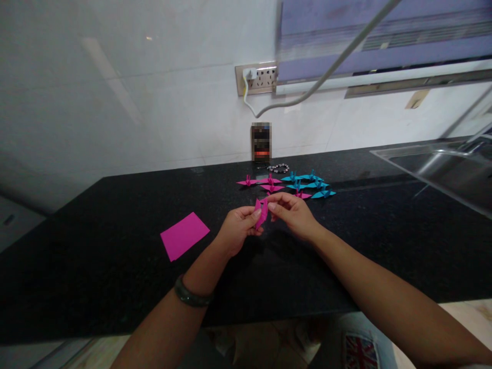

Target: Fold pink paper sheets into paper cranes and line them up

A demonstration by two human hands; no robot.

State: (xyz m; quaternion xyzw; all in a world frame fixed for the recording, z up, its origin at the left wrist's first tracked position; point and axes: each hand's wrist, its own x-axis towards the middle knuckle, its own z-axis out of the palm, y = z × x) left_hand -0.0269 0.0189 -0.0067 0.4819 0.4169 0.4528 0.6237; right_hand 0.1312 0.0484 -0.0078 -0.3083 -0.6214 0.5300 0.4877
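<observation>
A folded piece of pink origami paper (262,214) is held up between both hands, over the dark countertop. My left hand (241,225) is closed on its left side, thumb in front. At its upper right side, the thumb and fingertips of my right hand (294,214) pinch the same paper. Several finished paper cranes lie just beyond the hands: pink cranes (272,188) to the left and front, blue cranes (295,185) to the right. My right hand partly hides the nearest pink ones. To the left of my left hand lies pink paper (185,236), flat on the counter.
A phone-like upright object (261,142), blurred out, leans on the wall behind the cranes, beside a beaded bracelet (279,168). A metal sink (442,164) is set into the counter (115,230) at the right. Above, a cable (326,77) hangs near the wall socket (265,78).
</observation>
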